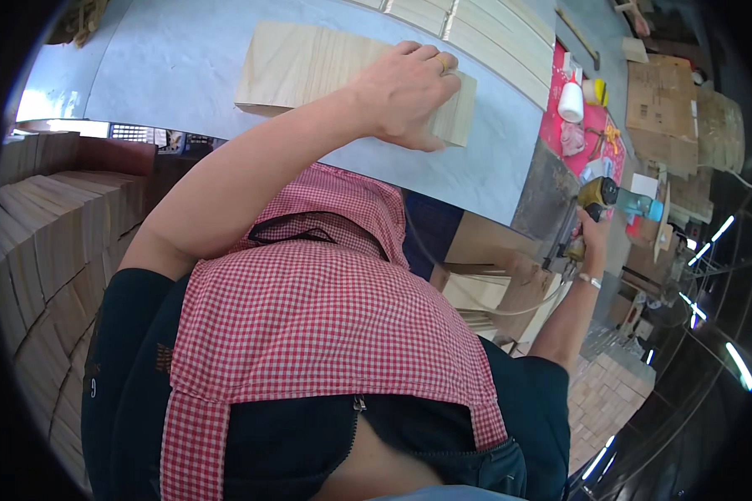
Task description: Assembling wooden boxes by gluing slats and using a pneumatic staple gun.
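A pale wooden piece (297, 63), long and flat-topped like a box or thick board, lies on the blue-grey tabletop (167, 63). My left hand (409, 92) reaches across it near its right end, with the fingers over the far edge and the thumb at the near edge. Off to the right, my right hand (591, 230) is closed round the handle of a yellow-and-black nail gun (597, 192). A pale hose (518, 311) runs in a curve below this tool. The nail gun is apart from the wooden piece, and its nose is hard to make out.
Long pale slats (489, 33) lie at the table's far side. On red cloth stand a white bottle (571, 102) and a yellow roll (595, 90). Cardboard boxes (662, 104) are further right. Stacked wooden boards (58, 242) fill the left. A blue-capped bottle (643, 206) is beyond the nail gun.
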